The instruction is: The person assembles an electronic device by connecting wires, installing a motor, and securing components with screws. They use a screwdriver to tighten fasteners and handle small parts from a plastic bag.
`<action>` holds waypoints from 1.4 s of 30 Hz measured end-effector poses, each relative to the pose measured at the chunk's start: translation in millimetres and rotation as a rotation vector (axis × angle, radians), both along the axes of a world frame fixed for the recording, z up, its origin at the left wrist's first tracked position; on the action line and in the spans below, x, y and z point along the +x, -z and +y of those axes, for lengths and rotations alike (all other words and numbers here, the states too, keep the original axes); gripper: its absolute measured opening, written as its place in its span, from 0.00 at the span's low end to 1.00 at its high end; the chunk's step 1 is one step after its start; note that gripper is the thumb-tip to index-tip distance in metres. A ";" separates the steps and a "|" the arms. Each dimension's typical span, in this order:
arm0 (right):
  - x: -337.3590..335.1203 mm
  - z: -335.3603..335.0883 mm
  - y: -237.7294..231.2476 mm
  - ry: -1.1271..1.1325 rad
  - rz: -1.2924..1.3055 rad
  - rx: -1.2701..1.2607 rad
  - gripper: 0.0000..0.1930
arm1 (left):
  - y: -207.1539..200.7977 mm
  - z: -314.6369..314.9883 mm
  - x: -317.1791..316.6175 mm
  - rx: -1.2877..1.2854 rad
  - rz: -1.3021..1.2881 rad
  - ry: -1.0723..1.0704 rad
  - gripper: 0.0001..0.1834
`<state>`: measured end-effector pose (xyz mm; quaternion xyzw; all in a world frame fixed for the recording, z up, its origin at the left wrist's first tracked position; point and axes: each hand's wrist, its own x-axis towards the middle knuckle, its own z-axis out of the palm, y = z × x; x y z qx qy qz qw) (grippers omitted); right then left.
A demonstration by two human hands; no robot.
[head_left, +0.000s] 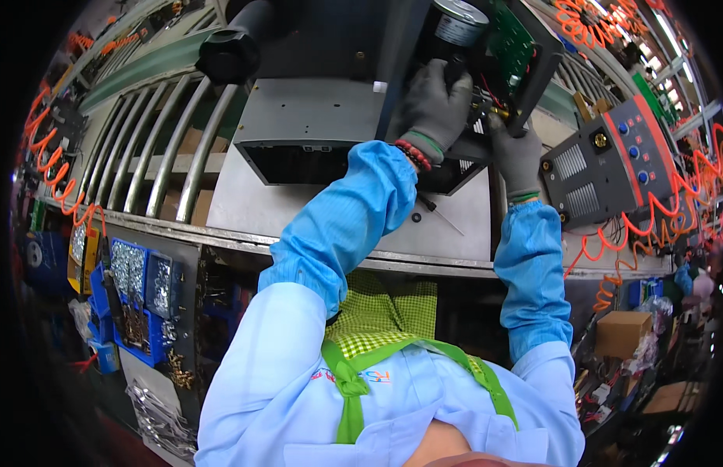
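Reaching into the casing, our left hand sits by the black cylinder; our right hand, apart, probably steadies the casing's front. We cannot tell either's grip.

At 1 o'clock, the grey-gloved left hand lies inside an open dark-grey metal housing, just below a black cylinder with a silvery top; at 2 o'clock, the grey-gloved right hand meets the housing's lower edge. Bright steel conveyor rollers, 10 o'clock; blue plastic bins of small metal parts, 8 o'clock.
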<state>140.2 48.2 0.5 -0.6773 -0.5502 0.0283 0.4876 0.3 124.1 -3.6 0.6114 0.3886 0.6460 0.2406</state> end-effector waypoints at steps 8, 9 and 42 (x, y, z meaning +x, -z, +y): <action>5.1 1.0 8.0 -0.016 -0.008 0.051 0.23 | -2.7 -5.7 5.0 -0.095 -0.173 0.061 0.21; 3.4 1.9 7.7 -0.020 -0.002 0.052 0.23 | -0.7 -2.9 6.8 -0.098 -0.183 0.045 0.22; 68.2 26.7 37.0 -0.233 0.054 -0.093 0.17 | 147.6 -222.7 -885.6 -0.867 1.227 -0.807 0.15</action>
